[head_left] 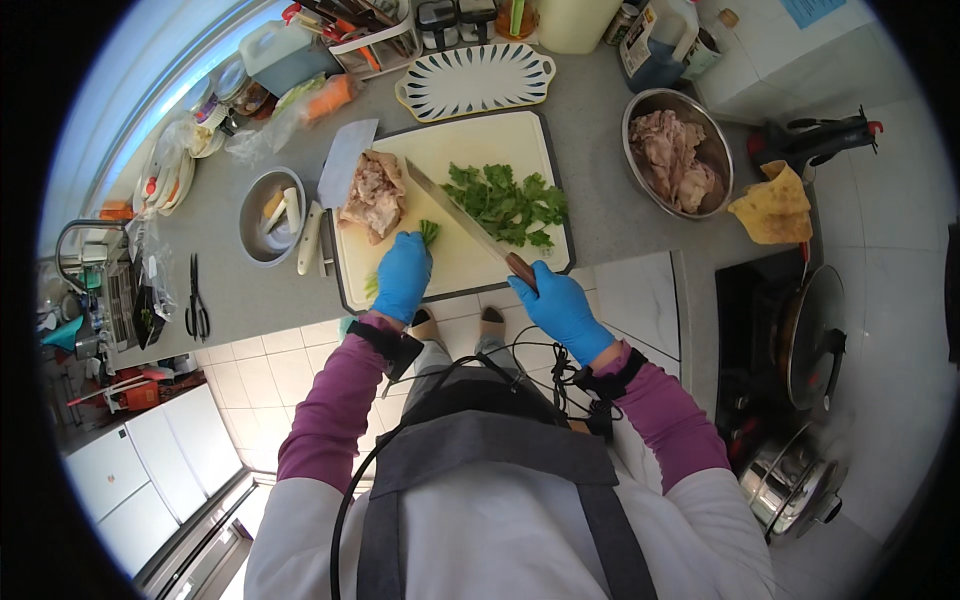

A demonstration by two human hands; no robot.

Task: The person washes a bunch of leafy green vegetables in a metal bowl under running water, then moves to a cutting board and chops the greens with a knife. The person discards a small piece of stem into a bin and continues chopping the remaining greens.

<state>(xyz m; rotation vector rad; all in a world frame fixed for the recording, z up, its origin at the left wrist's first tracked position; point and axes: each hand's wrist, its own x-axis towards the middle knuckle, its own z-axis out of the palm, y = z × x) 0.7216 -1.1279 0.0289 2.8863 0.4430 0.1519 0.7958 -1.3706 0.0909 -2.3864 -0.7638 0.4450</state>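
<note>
My left hand (403,280), in a blue glove, is closed around a bunch of green herb stems (429,232) near the front left of the cream cutting board (500,135). Pale stem ends show beside the glove. Also gloved in blue, my right hand (560,310) grips the wooden handle of a long knife (450,208). Its blade slants across the board toward the far left, between the stems and a loose pile of leafy green herbs (508,203). A chunk of raw meat (374,196) sits at the board's left side, just beyond my left hand.
Left of the board lie a white-handled cleaver (310,240), a metal bowl (250,232) with pale pieces, and black scissors (196,305). A patterned plate (475,82) stands behind. At right are a steel bowl (650,110) of raw meat, a yellow cloth (775,207) and a pan (815,320).
</note>
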